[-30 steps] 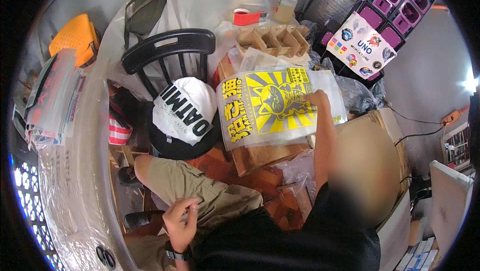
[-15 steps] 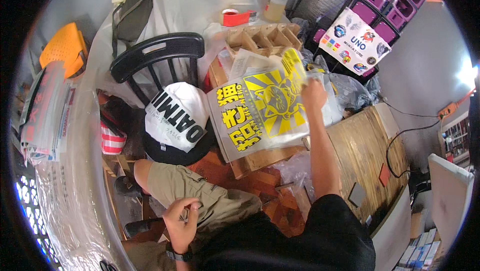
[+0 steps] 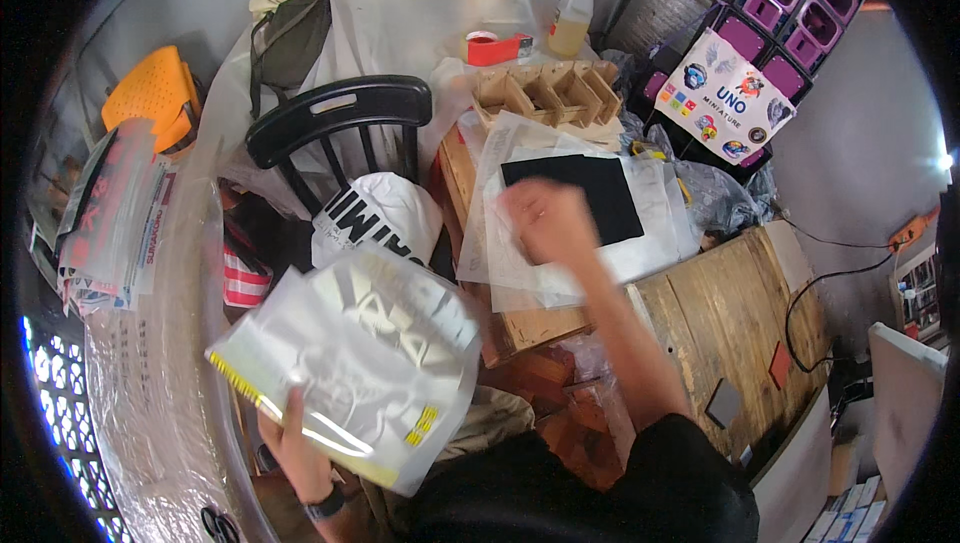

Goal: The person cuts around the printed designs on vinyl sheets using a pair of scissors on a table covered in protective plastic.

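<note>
My left hand (image 3: 298,451) grips the lower edge of a translucent film sheet (image 3: 345,348), yellow along that edge and pale across most of its face. The sheet is tilted in front of the black chair (image 3: 340,118), partly covering a white cloth item with bold black lettering (image 3: 385,211). Over the low wooden table, my right hand (image 3: 548,221) is blurred, its fingers unclear. Just beyond and beside it lies a flat black piece (image 3: 615,198) on white sheets (image 3: 655,243). More translucent sheets (image 3: 483,243) spread to the left of it.
A wooden divider box (image 3: 545,93), a red tape dispenser (image 3: 500,49) and a jug of yellowish liquid (image 3: 571,18) stand at the back. Purple crates (image 3: 785,3) are stacked at right. A black cable (image 3: 790,318) trails by the wooden board (image 3: 735,293). Plastic-wrapped goods (image 3: 160,403) line the left.
The yellow-printed film sheet has left the table and is now in my left hand at lower left. The black piece has come into view. My right hand has moved left.
</note>
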Available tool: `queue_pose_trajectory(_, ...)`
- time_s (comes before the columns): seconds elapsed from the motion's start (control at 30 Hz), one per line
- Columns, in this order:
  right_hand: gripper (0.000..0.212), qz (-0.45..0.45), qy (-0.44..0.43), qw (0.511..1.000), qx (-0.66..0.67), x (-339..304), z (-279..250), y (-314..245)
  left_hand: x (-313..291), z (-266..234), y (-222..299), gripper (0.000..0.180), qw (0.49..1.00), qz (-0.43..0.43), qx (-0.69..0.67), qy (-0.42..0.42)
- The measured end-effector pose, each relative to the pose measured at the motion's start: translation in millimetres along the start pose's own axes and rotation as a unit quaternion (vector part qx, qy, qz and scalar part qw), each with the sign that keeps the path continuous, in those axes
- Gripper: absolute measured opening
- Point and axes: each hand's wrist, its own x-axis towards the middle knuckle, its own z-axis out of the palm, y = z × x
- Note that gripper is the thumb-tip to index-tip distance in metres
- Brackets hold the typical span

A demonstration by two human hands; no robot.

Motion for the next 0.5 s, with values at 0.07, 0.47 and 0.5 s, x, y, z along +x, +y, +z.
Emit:
queue_pose_trajectory(0.07,0.033,0.103,0.094,0.958,-0.25,57,-60,113,-19,-28,-4,0.039,0.999,-0.022,0.023,0.006)
queue_pose_trajectory(0.47,0.039,0.401,-0.029,0.915,0.019,80,-142,225,-57,-98,-32,0.05,0.995,-0.057,-0.053,0.061)
queue_pose_trajectory(0.5,0.034,0.343,-0.034,0.931,0.116,74,-158,221,-57,-89,-32,0.049,0.994,-0.067,-0.044,0.074)
